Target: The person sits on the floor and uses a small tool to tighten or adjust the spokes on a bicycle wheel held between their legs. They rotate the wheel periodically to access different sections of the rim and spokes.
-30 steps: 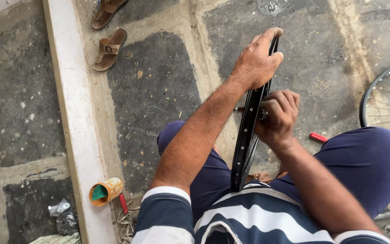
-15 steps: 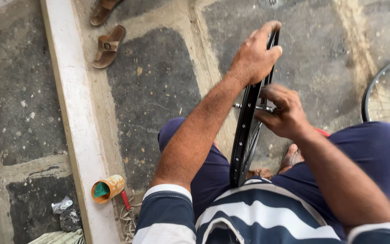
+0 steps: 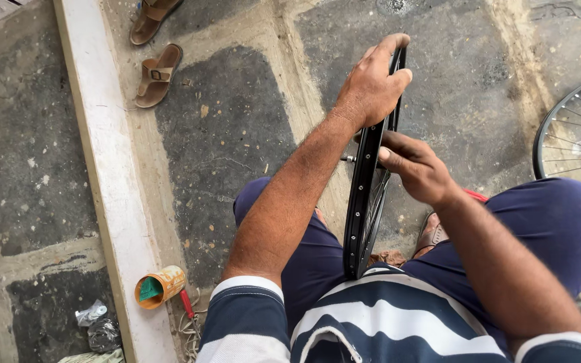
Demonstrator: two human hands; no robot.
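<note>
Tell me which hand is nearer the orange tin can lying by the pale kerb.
Left. The left hand grips the top of the black wheel rim, on the side of the orange tin can; the right hand sits beyond the rim, farther away.

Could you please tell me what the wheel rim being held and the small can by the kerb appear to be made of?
The wheel rim, gripped at the top by the left hand, looks like black-painted or anodised metal: thin, rigid, with a slight sheen. The small can seems to be tin or card with a yellow-orange printed outside; which of the two is unclear.
</note>
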